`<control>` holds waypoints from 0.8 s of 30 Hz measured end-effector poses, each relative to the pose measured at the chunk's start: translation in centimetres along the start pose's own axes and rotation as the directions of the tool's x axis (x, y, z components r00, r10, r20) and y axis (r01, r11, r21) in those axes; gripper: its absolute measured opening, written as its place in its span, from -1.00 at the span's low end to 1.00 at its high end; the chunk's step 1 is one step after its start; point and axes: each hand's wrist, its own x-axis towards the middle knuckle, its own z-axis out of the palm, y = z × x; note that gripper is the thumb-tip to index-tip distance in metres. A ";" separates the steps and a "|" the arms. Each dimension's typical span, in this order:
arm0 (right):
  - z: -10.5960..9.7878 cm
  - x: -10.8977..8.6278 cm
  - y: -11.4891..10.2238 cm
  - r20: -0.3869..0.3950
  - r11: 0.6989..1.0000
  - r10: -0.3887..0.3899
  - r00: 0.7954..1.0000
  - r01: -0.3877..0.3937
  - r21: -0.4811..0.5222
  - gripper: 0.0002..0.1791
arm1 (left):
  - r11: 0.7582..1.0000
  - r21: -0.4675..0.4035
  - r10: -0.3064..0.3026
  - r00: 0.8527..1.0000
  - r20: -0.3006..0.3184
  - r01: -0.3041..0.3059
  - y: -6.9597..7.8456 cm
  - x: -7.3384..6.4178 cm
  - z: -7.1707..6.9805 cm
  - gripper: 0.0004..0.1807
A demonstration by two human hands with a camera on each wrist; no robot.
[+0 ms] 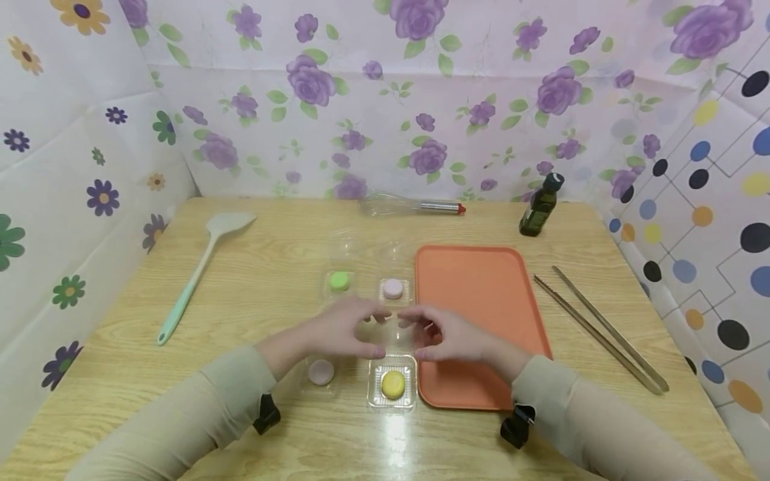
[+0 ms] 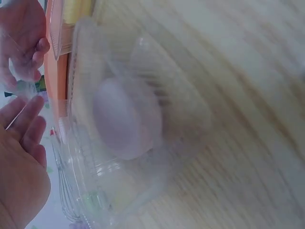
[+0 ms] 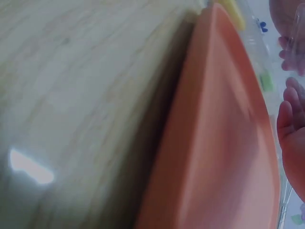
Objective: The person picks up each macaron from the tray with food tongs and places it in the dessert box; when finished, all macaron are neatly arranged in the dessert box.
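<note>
A yellow macaron (image 1: 394, 385) sits in a small clear plastic box (image 1: 373, 401). Behind it the box's clear lid (image 1: 398, 335) shows faintly between the two hands. My left hand (image 1: 347, 329) is on the lid's left side, its fingers loosely bent and the thumb apart. Facing it from the right, my right hand (image 1: 454, 333) is posed the same way over the edge of an orange tray (image 1: 481, 280). Whether the fingertips touch the lid is hard to tell. Below my left wrist lies a pale purple macaron (image 2: 125, 117) in another clear box.
Farther back stand boxes with a green macaron (image 1: 339, 281) and a pink macaron (image 1: 393, 288). A spatula (image 1: 201, 267) lies left, a whisk (image 1: 415, 206) at the back. Tongs (image 1: 601, 327) and a dark bottle (image 1: 540, 206) are on the right.
</note>
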 end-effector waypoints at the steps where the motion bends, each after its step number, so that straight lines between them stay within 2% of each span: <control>1: 0.1 -0.1 -0.1 0.000 0.999 0.009 1.000 -0.009 -0.034 -0.30 | 1.000 0.020 0.002 1.000 0.002 -0.002 0.0 -0.1 0.1 -0.18; 5: 0.7 -0.5 -0.2 0.002 0.986 0.013 1.000 -0.013 -0.166 -0.23 | 0.995 0.095 0.014 1.000 0.015 -0.016 0.3 -0.6 0.6 -0.07; 8: 1.2 -0.8 0.1 0.005 0.963 -0.021 1.000 0.022 -0.269 -0.19 | 0.986 0.162 0.025 0.999 0.024 -0.028 0.6 -0.9 1.0 -0.03; 14: 2.4 -1.2 0.6 0.036 0.884 -0.117 0.993 0.120 -0.451 -0.14 | 0.955 0.289 0.043 0.997 0.059 -0.058 0.7 -1.6 2.0 0.03; 24: 3.2 -1.4 1.0 0.051 0.799 -0.157 0.986 0.157 -0.580 -0.13 | 0.888 0.442 0.087 0.990 0.108 -0.126 0.3 -1.9 2.9 0.16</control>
